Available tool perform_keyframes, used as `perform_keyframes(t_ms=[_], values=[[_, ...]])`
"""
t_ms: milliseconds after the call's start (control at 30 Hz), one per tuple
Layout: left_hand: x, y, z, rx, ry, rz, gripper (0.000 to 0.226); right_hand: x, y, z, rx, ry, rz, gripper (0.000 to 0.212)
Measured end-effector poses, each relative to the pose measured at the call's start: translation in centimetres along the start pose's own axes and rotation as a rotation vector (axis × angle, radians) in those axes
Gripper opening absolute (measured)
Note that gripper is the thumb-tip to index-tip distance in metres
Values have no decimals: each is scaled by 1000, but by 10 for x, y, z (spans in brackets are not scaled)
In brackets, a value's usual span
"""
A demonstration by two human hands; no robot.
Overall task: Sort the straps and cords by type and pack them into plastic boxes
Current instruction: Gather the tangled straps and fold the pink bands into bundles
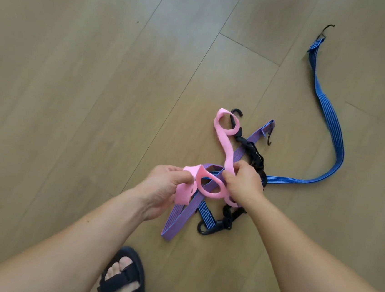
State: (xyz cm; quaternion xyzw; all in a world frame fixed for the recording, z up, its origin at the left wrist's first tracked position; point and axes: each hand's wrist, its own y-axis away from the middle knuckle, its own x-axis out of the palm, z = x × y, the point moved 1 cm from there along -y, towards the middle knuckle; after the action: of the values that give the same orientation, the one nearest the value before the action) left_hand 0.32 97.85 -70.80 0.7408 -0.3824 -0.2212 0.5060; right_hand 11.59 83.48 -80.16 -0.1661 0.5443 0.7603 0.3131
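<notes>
While both hands hold the pink strap (223, 137) over the floor (74, 86), the head view shows it limp and ribbon-flat, with open loops along its length.

Left hand (165, 188): grip closed, thumb and fingers pinching one end, with a short tail hanging below.

Right hand (242, 182): grip clamped on the strap's middle, just beside a loop. The far loop runs on beyond it. I cannot tell whether that loop rests on the pile.

Judgement: light, soft, probably stretchy, not fragile. It will flop and tangle, so take it on the flat runs between loops and fold it before packing.

Beneath the hands, toward the floor's near edge, lie a purple strap (179, 218) and a black hooked cord (254, 154). A blue strap (331, 127) trails toward the far right corner. The hooks may snag the loops.
</notes>
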Motion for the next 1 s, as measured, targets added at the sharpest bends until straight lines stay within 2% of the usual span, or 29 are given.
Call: perform_keyframes(t_ms=[33, 133, 200, 367, 467, 567, 700, 867, 1000], values=[[1, 8, -3, 16, -14, -22, 27, -6, 12, 2, -6, -112, -1, 6], [8, 45, -20, 123, -56, -116, 9, -43, 68, 14, -41, -384, -13, 10], [16, 73, -31, 179, -100, -121, 5, -67, 108, 23, -76, -531, -17, 12], [44, 193, -90, 296, -268, 20, 23, -174, 222, 57, -140, -898, -71, 23], [65, 280, -140, 420, -337, 28, 31, -247, 296, 77, -209, -930, -128, 23], [93, 375, -184, 555, -444, 5, 22, -321, 374, 95, -304, -953, -180, 25], [134, 495, -228, 742, -604, -7, 12, -417, 472, 103, -425, -999, -253, 13], [180, 623, -258, 1020, -725, 46, 5, -517, 581, 101, -589, -968, -484, 18], [199, 691, -277, 1274, -847, 43, 18, -575, 659, 96, -740, -985, -649, 16]])
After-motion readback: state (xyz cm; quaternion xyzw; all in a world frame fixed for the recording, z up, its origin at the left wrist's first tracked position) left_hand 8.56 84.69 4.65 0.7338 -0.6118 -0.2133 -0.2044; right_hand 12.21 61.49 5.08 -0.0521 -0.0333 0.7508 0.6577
